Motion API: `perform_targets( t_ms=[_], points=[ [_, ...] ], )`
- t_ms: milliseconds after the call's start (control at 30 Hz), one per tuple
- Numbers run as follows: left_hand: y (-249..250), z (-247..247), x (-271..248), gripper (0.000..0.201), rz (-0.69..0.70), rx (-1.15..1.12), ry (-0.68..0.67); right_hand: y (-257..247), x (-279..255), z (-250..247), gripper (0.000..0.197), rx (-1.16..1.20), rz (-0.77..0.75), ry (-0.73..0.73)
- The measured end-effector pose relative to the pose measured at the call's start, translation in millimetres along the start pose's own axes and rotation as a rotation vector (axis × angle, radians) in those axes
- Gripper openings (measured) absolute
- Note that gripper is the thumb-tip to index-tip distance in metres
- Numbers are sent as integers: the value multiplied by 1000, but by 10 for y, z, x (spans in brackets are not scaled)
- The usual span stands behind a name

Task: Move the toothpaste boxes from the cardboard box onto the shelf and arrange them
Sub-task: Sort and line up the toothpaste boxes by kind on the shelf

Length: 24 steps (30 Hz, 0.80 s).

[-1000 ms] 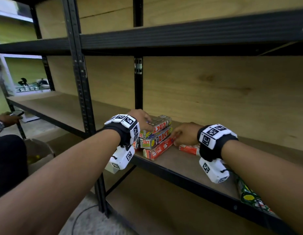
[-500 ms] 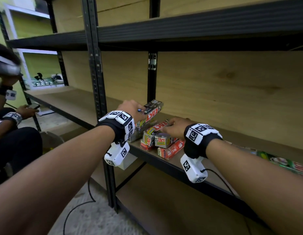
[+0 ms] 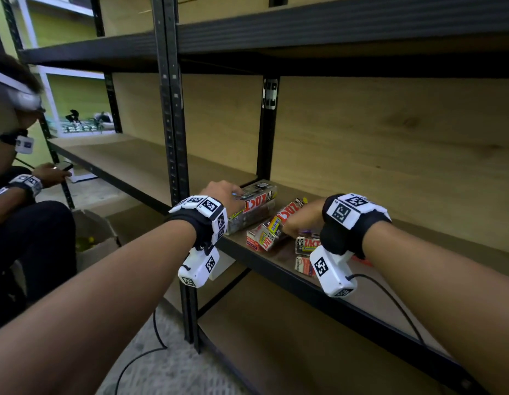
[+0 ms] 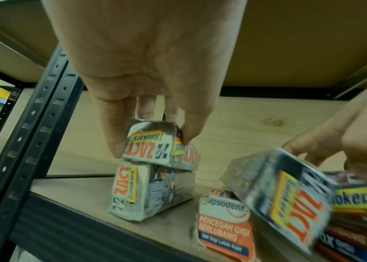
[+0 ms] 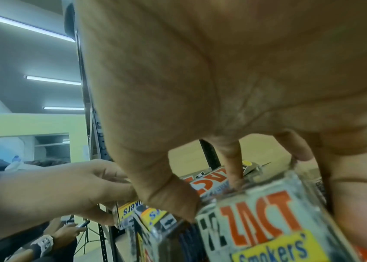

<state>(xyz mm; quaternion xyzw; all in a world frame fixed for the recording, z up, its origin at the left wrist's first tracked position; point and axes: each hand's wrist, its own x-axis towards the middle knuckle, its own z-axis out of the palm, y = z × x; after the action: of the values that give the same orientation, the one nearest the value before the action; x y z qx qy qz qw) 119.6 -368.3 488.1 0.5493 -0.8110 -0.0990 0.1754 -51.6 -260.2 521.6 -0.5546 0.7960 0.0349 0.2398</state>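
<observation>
1. The left hand (image 4: pixel 142 58) reaches down onto the shelf (image 3: pixel 150 163), its thumb and fingers pinching the top toothpaste box (image 4: pixel 162 143) of a two-box stack; the lower box (image 4: pixel 153 191) lies flat on the board by the black post (image 3: pixel 173 138).
2. The right hand (image 3: pixel 301 218) curls over a tilted toothpaste box (image 4: pixel 285 196), thumb on one side and fingers on the other; the box is blurred in the left wrist view.
3. From the head view both sets of fingers are mostly hidden behind the wrist bands and knuckles; only the wrist views show the grips.
4. More boxes lie under and beside the tilted one, among them an orange box (image 4: pixel 223 225); how many, I cannot tell.
5. A cardboard box (image 3: pixel 93 240) stands on the floor at left, half hidden by a seated person (image 3: pixel 28 238).
</observation>
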Motion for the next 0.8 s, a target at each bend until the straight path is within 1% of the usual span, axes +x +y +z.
perform_targets(
  t_ms=[67,100,167,200,233,267,300,333,400,500,533,600,700,733,767,800],
  points=[
    [-8,7,22,39,-2,-11,-6,38,4,-8,33,-18,-3,31],
    [-7,14,29,39,-5,-16,-10,75,40,-21,34,-31,-19,40],
    [-52,23,22,38,-20,-34,-13,104,111,-22,22,-1,-25,83],
    [-40,34,27,38,-23,-39,-14,170,135,-42,25,42,1,113],
    [-30,39,32,37,-24,-49,-13,217,143,-65,23,100,12,154],
    [-37,37,29,37,-22,-61,-11,226,131,-77,16,173,5,185],
    [-40,29,21,36,-18,-70,-9,228,133,-97,14,236,-6,222],
    [-43,23,20,36,-14,-80,-7,230,172,-130,21,307,-18,266],
    [-55,21,24,36,-11,-103,-4,204,239,-183,35,369,-36,345],
    [-55,26,24,36,-6,-116,-21,58,251,-212,39,450,-101,417],
    [-61,26,25,36,-4,-122,-25,1,253,-208,37,482,-125,423],
    [-77,22,25,36,-3,-146,-24,-157,206,-145,25,544,-182,440],
    [-100,32,25,37,-6,-175,-14,-342,203,-43,18,598,-189,421],
    [-102,41,33,37,-9,-183,-8,-373,266,-11,19,594,-179,408],
    [-101,48,39,36,-13,-193,0,-396,338,13,25,600,-173,391],
    [-103,56,46,35,-19,-204,9,-405,447,35,35,603,-163,371]
  ],
)
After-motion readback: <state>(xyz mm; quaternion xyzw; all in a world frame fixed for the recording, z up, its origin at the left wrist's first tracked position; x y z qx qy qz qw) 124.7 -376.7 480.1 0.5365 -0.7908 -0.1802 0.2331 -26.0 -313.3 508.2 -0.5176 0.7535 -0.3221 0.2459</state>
